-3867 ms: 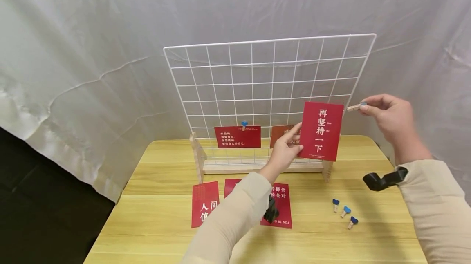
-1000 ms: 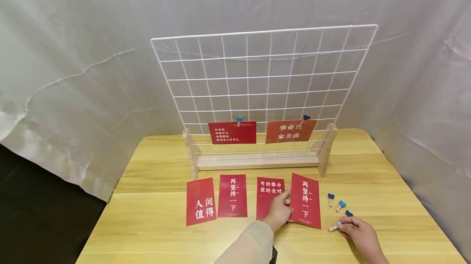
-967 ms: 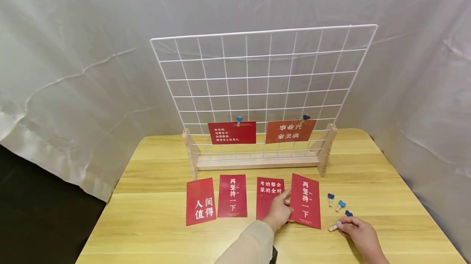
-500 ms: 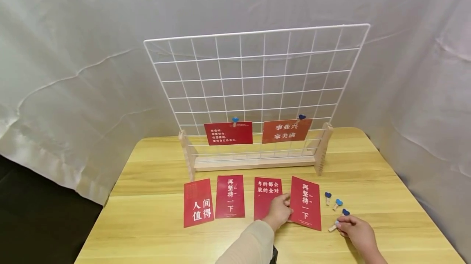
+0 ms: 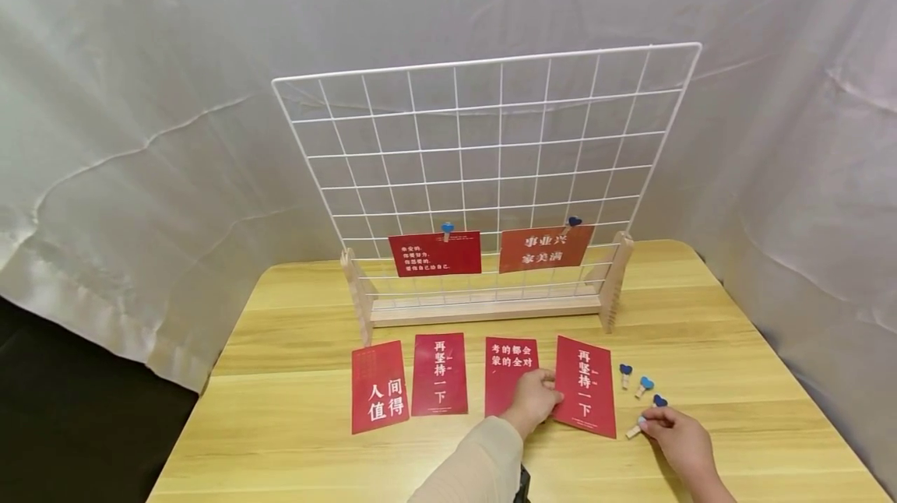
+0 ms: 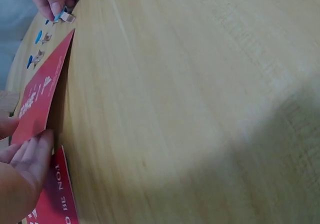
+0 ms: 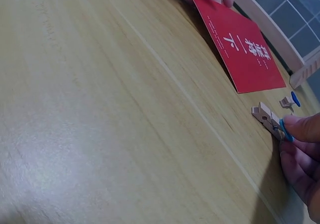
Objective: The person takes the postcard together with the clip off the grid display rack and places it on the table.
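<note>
My left hand [image 5: 530, 403] pinches the left edge of a red card [image 5: 585, 390] with white characters. In the left wrist view its thumb lies over that card [image 6: 42, 91] and the fingers are beneath; the card tilts up off the table there. At the right, my right hand [image 5: 681, 441] pinches a small wooden clothespin [image 7: 266, 119] with a light blue heart, just above the tabletop. Another red card [image 5: 501, 390] lies partly under my left hand. Several heart clothespins [image 5: 645, 385] lie between the held card and my right hand.
Behind stands a white wire grid [image 5: 483, 149] in a wooden base [image 5: 483, 310]. A red card [image 5: 434, 255] and an orange card [image 5: 543, 250] hang clipped on it. Two more red cards, one left [image 5: 378, 386] and one beside it [image 5: 439, 374], lie on the wooden table [image 5: 280, 409].
Since the oldest frame, both hands have come down from before the grid to the table, with the red card and clothespin still held. Over the last second they barely move; the view shifts slightly.
</note>
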